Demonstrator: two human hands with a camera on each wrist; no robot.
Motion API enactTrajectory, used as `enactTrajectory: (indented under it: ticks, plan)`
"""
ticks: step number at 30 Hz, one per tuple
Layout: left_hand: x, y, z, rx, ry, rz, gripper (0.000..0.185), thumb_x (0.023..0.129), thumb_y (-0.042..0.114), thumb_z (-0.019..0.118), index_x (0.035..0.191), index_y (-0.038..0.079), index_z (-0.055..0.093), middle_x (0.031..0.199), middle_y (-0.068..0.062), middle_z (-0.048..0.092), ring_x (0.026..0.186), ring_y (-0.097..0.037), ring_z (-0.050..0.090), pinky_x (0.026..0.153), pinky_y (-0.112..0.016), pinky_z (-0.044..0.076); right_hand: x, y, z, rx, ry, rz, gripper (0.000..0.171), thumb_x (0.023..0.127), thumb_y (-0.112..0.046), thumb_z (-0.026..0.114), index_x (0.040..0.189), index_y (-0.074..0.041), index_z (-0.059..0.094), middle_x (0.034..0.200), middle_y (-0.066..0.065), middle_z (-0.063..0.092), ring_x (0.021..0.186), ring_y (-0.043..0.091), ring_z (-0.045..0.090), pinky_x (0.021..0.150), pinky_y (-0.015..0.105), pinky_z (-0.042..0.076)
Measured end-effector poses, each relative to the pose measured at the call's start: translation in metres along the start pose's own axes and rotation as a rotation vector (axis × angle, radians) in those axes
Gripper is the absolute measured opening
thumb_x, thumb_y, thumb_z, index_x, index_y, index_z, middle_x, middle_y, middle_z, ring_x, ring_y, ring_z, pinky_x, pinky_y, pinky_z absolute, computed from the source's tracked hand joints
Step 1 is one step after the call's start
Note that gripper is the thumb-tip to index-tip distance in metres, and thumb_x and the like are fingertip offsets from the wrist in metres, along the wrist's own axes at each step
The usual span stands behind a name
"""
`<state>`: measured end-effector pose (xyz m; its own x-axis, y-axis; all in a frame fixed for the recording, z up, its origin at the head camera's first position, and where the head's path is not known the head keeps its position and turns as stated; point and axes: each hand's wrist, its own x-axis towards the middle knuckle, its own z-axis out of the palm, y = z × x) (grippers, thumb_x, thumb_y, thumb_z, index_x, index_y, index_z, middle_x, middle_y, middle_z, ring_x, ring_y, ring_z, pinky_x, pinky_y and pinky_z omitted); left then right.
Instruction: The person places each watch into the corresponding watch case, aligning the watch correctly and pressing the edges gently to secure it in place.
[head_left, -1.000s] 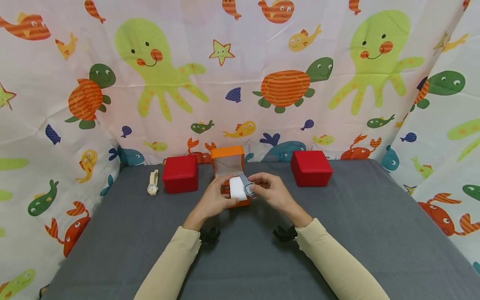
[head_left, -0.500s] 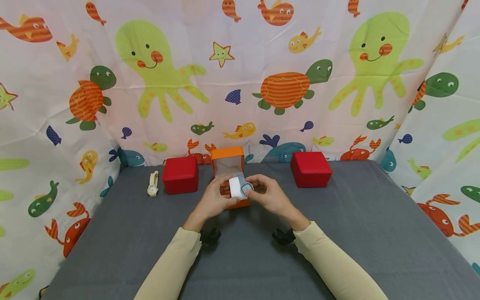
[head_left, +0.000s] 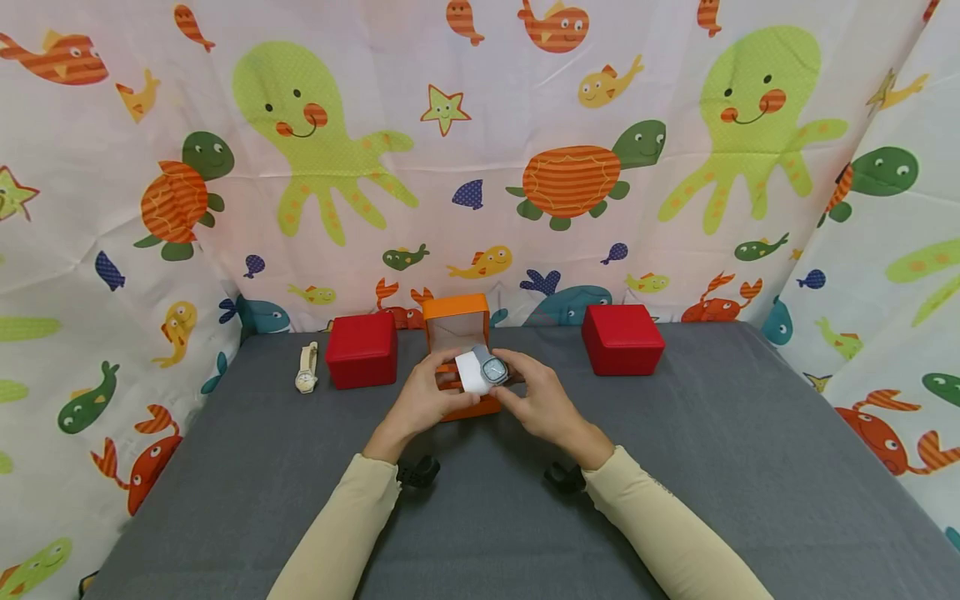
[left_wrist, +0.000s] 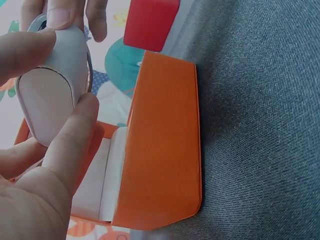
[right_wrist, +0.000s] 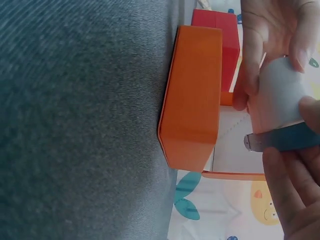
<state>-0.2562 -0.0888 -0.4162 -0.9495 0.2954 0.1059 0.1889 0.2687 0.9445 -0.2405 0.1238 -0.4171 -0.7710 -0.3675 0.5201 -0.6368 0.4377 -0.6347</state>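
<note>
Both hands hold a white watch cushion [head_left: 470,374] just above the open orange box [head_left: 455,332]. A grey watch [head_left: 494,369] is wrapped round the cushion, face up. My left hand [head_left: 448,385] grips the cushion's left end [left_wrist: 52,97] between thumb and fingers. My right hand [head_left: 516,377] pinches the grey watch strap [right_wrist: 290,139] against the cushion [right_wrist: 280,92]. The orange box [left_wrist: 160,145] stands on the grey table with its lid upright and its white lining showing. From the right wrist, the orange box [right_wrist: 192,95] lies under the hands.
A shut red box [head_left: 362,348] stands left of the orange box and another red box [head_left: 622,337] to its right. A cream watch [head_left: 305,367] lies at the far left on the grey table [head_left: 712,467]. Printed cloth walls close in the back and sides.
The hands have drawn closer over the orange box. The watch has turned on the cushion so that its face points up, and the right hand has shifted left.
</note>
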Motion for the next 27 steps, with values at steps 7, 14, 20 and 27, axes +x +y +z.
enactTrajectory:
  ticks: [7,14,20,27]
  plan:
    - [0.001,-0.001,-0.001,-0.023,0.002,0.001,0.077,0.072,0.015,0.085,0.138,0.004,0.046,0.13,-0.009,0.048,0.107,-0.028,0.06,0.082,-0.035,0.055,-0.001,0.001,0.002,-0.017,0.054,-0.052,0.054,0.083,-0.004,0.073,0.132,0.0,0.051,0.108,0.009,0.063,0.084,0.015,0.062,0.076,0.037,0.056]
    - [0.0,0.0,0.001,-0.064,0.01,0.019,0.076,0.073,0.018,0.085,0.136,0.003,0.046,0.128,-0.01,0.05,0.106,-0.027,0.062,0.079,-0.034,0.056,-0.002,0.002,0.003,-0.049,0.087,-0.085,0.053,0.084,-0.005,0.072,0.132,0.003,0.05,0.105,0.01,0.062,0.082,0.015,0.062,0.07,0.033,0.057]
    - [-0.001,0.002,0.004,-0.081,0.025,0.0,0.069,0.074,0.018,0.083,0.133,0.003,0.048,0.126,-0.01,0.052,0.103,-0.025,0.063,0.077,-0.032,0.056,-0.004,0.0,0.006,-0.121,0.137,-0.128,0.052,0.086,-0.006,0.07,0.133,0.002,0.048,0.107,0.012,0.06,0.085,0.017,0.061,0.066,0.033,0.057]
    - [-0.001,0.005,0.006,-0.096,0.06,-0.022,0.068,0.075,0.021,0.083,0.131,0.004,0.048,0.125,-0.01,0.051,0.103,-0.023,0.063,0.078,-0.032,0.056,-0.006,-0.008,0.01,-0.177,0.23,-0.12,0.046,0.086,-0.005,0.069,0.128,0.003,0.051,0.104,0.014,0.063,0.079,0.018,0.064,0.064,0.035,0.058]
